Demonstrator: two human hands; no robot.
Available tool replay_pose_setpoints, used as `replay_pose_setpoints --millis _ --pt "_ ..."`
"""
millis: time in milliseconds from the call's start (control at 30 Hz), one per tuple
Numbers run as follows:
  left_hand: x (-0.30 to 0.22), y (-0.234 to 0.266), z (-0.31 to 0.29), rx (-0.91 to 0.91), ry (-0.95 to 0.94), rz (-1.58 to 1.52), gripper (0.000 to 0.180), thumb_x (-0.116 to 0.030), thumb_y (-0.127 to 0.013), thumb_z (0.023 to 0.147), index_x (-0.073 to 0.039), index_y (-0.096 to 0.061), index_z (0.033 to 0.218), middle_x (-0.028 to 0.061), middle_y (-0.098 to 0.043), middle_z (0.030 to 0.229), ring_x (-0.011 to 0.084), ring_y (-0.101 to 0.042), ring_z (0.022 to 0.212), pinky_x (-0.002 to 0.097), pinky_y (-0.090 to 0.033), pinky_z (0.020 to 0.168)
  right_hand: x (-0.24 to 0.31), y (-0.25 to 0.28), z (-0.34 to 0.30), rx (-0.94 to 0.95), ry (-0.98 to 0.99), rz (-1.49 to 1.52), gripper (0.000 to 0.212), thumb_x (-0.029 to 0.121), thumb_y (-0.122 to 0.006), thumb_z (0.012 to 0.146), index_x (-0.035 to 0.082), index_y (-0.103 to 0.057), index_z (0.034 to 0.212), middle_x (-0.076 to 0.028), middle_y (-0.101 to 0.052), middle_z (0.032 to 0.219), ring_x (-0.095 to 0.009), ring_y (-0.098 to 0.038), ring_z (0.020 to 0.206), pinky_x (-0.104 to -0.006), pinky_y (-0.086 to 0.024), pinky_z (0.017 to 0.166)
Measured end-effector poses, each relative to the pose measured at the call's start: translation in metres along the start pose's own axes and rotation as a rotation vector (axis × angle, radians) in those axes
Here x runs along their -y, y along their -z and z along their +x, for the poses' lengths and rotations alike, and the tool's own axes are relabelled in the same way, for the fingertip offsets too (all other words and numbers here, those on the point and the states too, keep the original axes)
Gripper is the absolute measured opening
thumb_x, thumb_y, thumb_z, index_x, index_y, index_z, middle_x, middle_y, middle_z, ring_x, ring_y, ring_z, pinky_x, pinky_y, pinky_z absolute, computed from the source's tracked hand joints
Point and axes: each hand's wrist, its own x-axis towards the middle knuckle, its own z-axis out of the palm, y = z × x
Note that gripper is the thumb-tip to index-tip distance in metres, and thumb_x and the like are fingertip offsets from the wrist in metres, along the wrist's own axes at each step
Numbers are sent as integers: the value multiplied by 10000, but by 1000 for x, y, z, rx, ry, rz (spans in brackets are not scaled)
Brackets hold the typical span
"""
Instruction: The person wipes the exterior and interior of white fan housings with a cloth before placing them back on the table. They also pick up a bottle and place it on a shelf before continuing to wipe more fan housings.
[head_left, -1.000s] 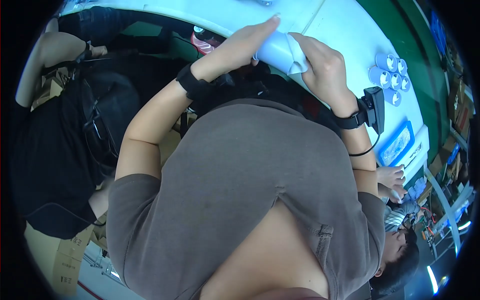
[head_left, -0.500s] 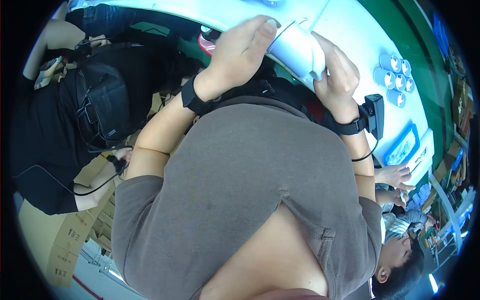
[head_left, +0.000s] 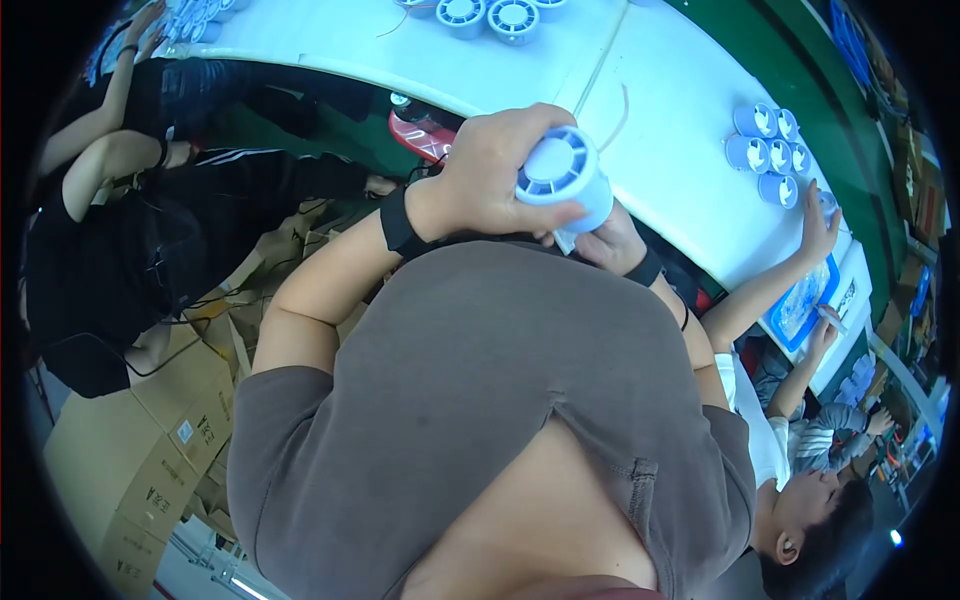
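Note:
My left hand is closed round a pale blue-white plastic cylinder. Its round end, a smooth disc ringed by slots, is tilted up toward me. Below and behind the cylinder is my right hand, its fingers curled in close to the lower end. A small white piece shows there between the hands; what the right fingertips grip is mostly hidden. Beyond them a thin pale wire curves over the white table.
Similar slotted cylinders stand at the table's far side. Several cups with white inserts are grouped at right, where a co-worker's hand holds another. Near it lies a blue tray. Cardboard boxes and another person are at left.
The cylinder has come nearer my body and turned, so its slotted end now faces up. My right hand has moved down beneath it. At right, the co-worker's arm has reached to the cups.

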Motion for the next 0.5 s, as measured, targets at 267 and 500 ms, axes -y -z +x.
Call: replay_pose_setpoints --millis 267,500 --pt "3 24 6 -58 -48 131 579 -351 -704 585 -13 -466 990 111 -554 856 217 -566 747 283 -447 650 16 17 1 -156 -3 -200 283 85 -338 829 -41 -438 1062 -177 -536 927 -242 -568 784 -298 -471 674" --pt "5 24 -6 -201 300 108 617 -382 -734 538 -24 -481 972 141 -551 876 272 -559 778 314 -445 687 39 14 11 -152 247 158 326 106 -345 806 -58 -456 1065 -163 -521 957 -215 -517 817 -304 -421 693"
